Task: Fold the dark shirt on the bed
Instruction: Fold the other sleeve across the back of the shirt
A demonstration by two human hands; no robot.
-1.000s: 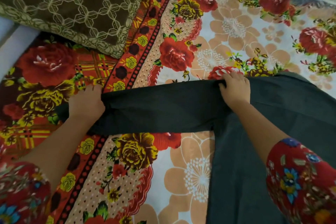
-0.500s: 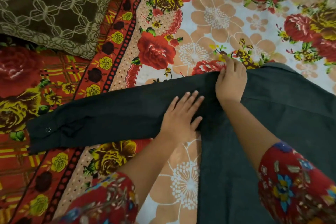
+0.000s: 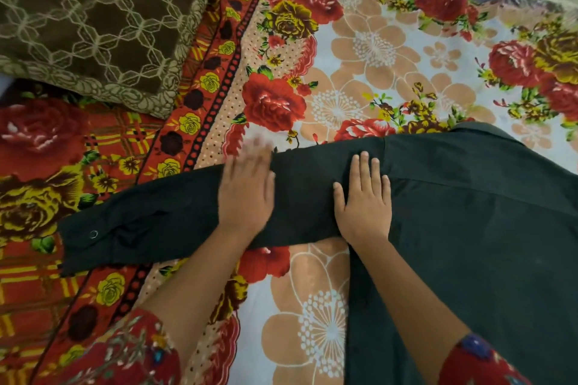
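Smoothing a dark shirt [image 3: 469,212] laid flat on a floral bedsheet [image 3: 359,50], a person presses both palms on its outstretched sleeve [image 3: 162,219]. The left hand [image 3: 247,194], blurred, and the right hand [image 3: 364,200] lie open and flat, gripping nothing. No fold appears made yet; sleeves and body seemingly remain to fold. A brown cushion [image 3: 93,15] sits beyond.
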